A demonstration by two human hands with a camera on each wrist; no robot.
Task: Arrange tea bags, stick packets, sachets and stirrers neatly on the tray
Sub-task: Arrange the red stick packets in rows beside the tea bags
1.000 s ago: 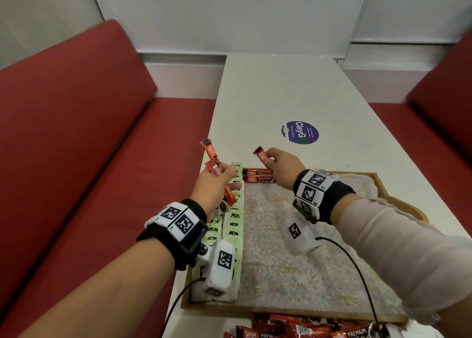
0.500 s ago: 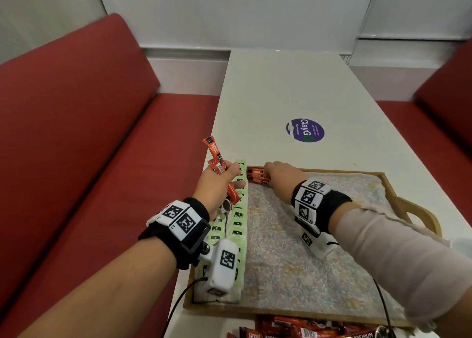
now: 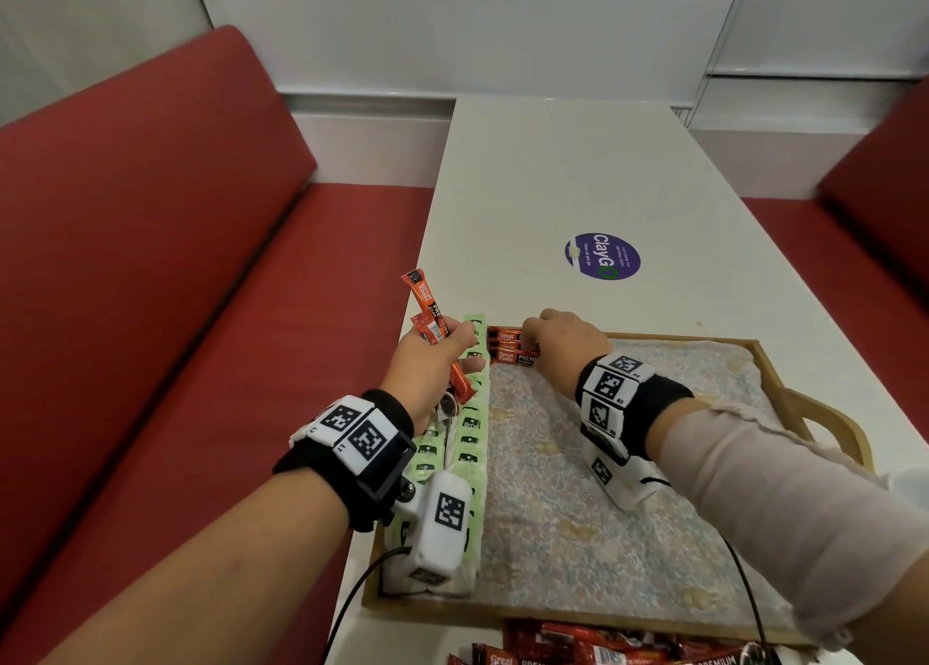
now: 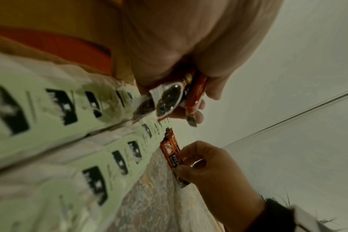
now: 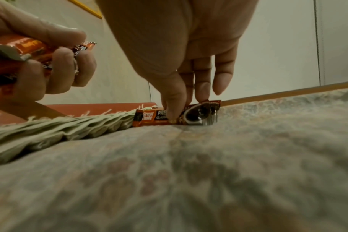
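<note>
Third stick goes down at the tray's far corner

A second ago the right hand (image 3: 563,345) held a stick (image 5: 177,117) in the air; now it pinches it onto the cloth, against two laid sticks (image 3: 505,340) beyond its fingertips. The left hand (image 3: 427,363), beside it over the green tea bags (image 3: 472,443), clenches spare sticks (image 3: 430,315); the tray (image 3: 824,413) stays mostly unfilled, more sticks waiting behind the wrists

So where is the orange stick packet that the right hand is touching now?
In the head view the orange stick packet lies in the tray's far left corner, nearest of the orange packets there, beside the green tea bags, under the right hand.
</note>
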